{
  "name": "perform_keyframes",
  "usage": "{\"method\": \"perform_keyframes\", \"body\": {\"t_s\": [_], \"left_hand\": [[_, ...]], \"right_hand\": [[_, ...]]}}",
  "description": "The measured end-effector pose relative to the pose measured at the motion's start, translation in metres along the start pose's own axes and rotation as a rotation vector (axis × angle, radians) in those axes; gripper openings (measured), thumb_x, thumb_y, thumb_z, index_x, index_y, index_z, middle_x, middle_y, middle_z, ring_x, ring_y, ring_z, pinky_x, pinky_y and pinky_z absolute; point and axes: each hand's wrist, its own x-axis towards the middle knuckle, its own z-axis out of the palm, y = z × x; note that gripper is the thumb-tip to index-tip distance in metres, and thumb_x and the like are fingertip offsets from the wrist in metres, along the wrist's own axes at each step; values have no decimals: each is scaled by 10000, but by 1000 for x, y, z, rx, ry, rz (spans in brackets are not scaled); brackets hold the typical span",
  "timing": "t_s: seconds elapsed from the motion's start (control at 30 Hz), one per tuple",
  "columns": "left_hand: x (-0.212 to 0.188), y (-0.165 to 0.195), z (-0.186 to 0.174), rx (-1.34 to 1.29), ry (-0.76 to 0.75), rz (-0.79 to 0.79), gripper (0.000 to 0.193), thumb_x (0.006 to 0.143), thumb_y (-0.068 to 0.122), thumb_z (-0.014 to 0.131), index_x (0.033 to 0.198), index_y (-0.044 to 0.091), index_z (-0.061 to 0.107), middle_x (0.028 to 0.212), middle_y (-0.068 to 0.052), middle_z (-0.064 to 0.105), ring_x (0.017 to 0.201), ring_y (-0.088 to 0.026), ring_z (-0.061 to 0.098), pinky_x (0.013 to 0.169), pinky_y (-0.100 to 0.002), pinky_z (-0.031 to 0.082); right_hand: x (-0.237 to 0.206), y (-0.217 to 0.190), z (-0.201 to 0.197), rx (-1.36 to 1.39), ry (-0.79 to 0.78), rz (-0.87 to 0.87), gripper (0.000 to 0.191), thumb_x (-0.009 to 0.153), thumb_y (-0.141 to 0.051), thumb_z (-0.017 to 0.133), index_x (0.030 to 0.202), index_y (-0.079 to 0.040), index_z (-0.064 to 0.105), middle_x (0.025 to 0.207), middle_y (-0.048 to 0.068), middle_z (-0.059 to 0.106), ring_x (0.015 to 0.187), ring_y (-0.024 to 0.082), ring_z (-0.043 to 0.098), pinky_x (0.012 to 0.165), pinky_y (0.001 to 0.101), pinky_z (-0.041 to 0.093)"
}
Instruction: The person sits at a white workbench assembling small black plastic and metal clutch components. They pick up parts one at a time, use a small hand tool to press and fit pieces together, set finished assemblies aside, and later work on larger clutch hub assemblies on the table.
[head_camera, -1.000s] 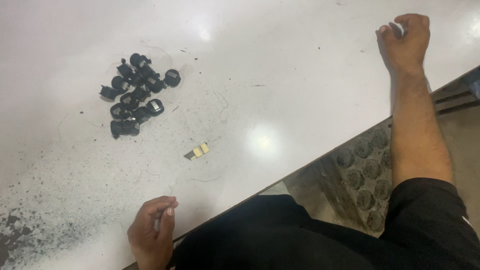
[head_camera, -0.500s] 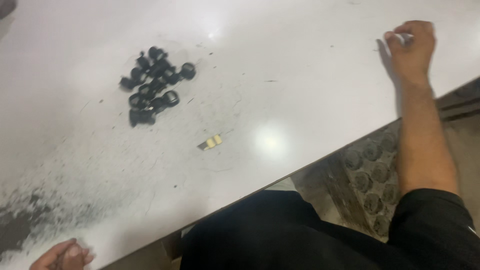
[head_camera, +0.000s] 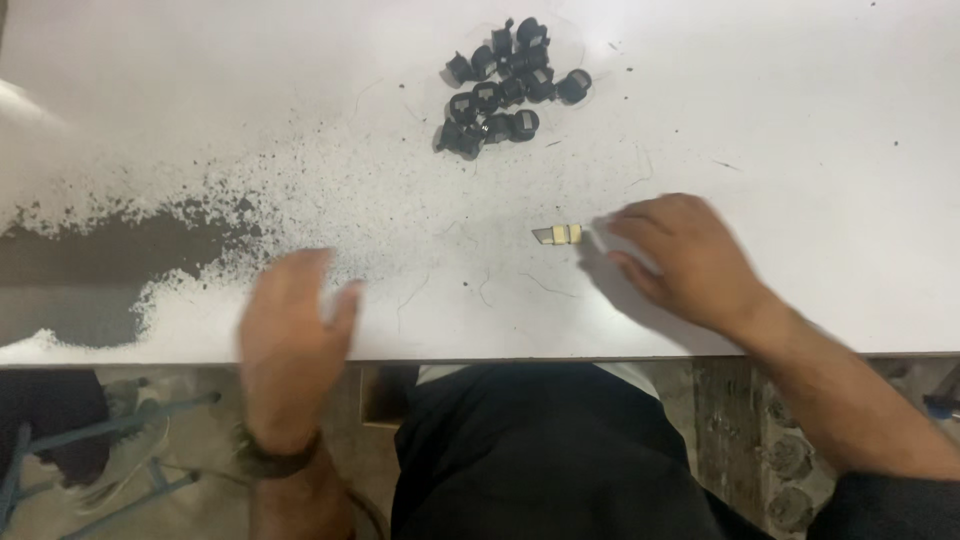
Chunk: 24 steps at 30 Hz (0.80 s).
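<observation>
The right hand (head_camera: 690, 262) lies loose and empty, fingertips just beside a small yellow-and-grey blade piece (head_camera: 558, 235) on the worn white table (head_camera: 800, 120) — likely reaching. The left hand (head_camera: 290, 335) — blurred, open — holds nothing.

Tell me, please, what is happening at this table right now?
A person sits at a white table with both bare hands over its near edge. The right hand lies flat, its fingertips right beside a small yellowish and grey block. The left hand, blurred, hovers open at the table's edge, holding nothing. A cluster of small black round plastic parts lies further back, untouched. The white surface is worn through to a dark patch on the left.
</observation>
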Motion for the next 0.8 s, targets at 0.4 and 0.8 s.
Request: {"method": "perform_keyframes", "body": {"t_s": [0.4,0.8], "left_hand": [[-2,75,61,-499,-600,333,510,955,504,646,1331,162,608,1496,-74,554,1435,-257,469,1182,-475,387],[149,49,121,-299,50,205,755,823,426,808,1433,66,547,1489,-277,372,1343,-441,409,1058,-553,393]], "right_hand": [[-6,-12,14,91,45,127,221,851,-127,763,1020,-47,644,1240,144,656,1199,322,605,1006,459,487],[12,-113,35,514,-36,-60,165,926,-169,707,1001,-70,597,1355,158,608,1312,359,550,1109,521,415]]}}
